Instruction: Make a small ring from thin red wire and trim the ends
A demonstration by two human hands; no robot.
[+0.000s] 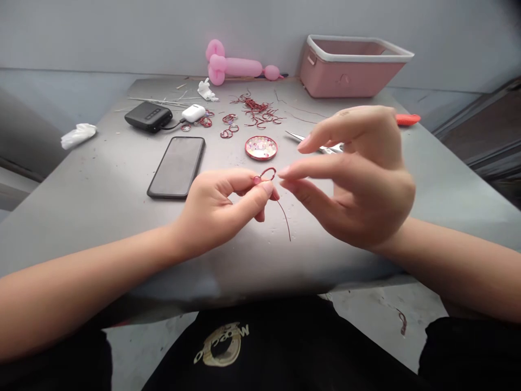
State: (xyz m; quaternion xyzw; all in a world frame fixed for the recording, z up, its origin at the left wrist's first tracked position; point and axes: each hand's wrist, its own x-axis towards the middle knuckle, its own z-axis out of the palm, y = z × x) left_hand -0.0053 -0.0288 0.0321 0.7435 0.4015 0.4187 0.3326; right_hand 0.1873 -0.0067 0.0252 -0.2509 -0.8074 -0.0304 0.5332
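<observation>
Left hand (222, 206) pinched shut on a thin red wire (273, 187), thumb and forefinger clamped just below its small loop, loose tail curving down toward the grey table (101, 217). Right hand (358, 179) open, fingers spread, fingertips (285, 172) just beside the loop; contact too close to tell. Both hands held above the table's near edge. Behind them: a dark phone (177, 165) lying flat, a round dish of beads (261, 147), scattered red wire rings (230, 129), a black power bank (148, 117) cabled to a white earbud case (194, 113). Further back: pink balloon (234, 65), pink tub (350, 68), metal tweezers (321, 145) partly hidden by the right hand.
</observation>
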